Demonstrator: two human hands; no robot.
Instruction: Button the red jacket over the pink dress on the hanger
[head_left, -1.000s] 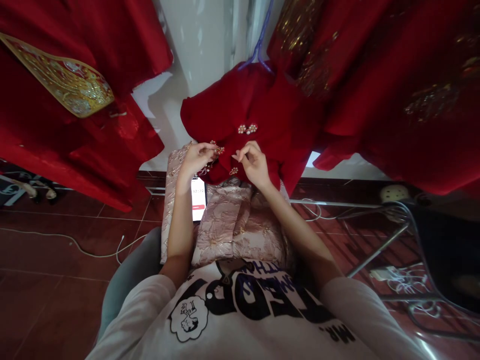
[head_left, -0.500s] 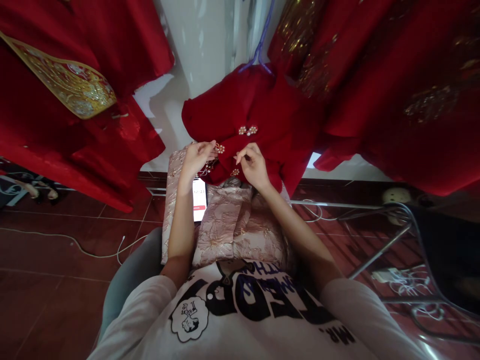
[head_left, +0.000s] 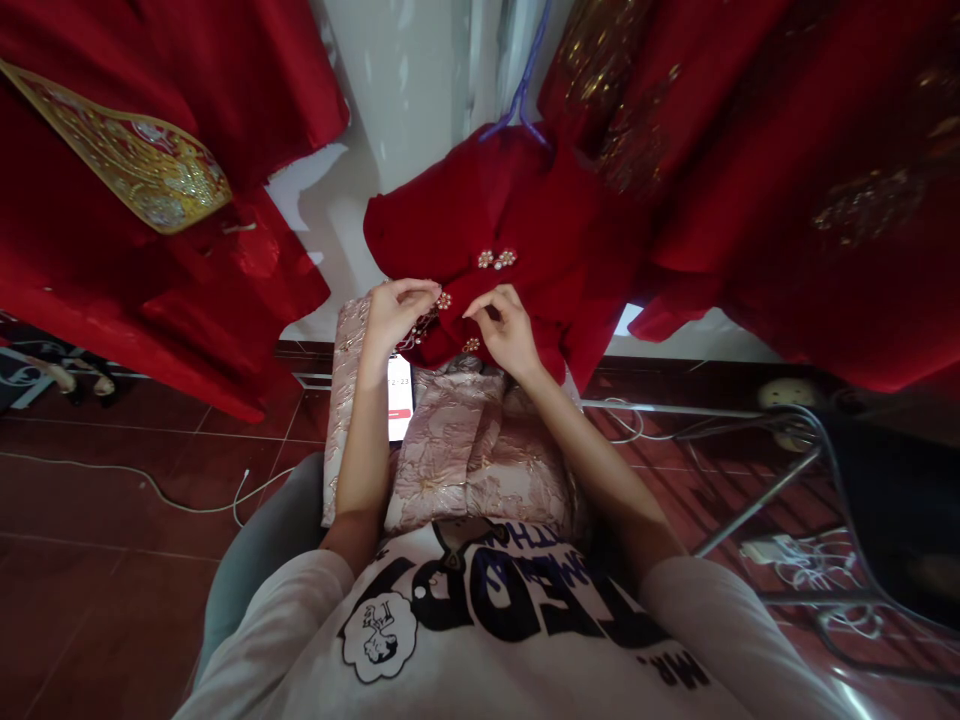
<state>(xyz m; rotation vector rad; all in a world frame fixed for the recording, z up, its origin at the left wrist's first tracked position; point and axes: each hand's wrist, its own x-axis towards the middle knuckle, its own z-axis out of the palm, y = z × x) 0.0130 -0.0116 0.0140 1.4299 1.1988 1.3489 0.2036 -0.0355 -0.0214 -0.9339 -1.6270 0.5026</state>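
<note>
A red garment (head_left: 442, 210) hangs from a purple hanger (head_left: 517, 105) and spreads down onto my lap. Its front carries a pair of beaded flower clasps (head_left: 496, 259). My left hand (head_left: 394, 315) is closed, thumb and forefinger pinched at the garment's edge beside a beaded flower ornament (head_left: 445, 300). A string of beads (head_left: 415, 335) shows below that hand. My right hand (head_left: 508, 328) is held over the cloth in a pinch; whatever sits between its fingertips is too small to see. Another flower ornament (head_left: 471, 345) lies just left of and below it.
A pinkish brocade cloth (head_left: 442, 460) covers my lap, with a lit phone (head_left: 400, 400) lying on it by my left forearm. Red garments (head_left: 277, 90) hang on both sides. To the right stand a metal-framed chair (head_left: 832, 480) and tangled white cables (head_left: 814, 565).
My left fingertips have shifted slightly right, and the flower ornament beside them has moved a little right too. The right fingers have drawn slightly left and closer together.
</note>
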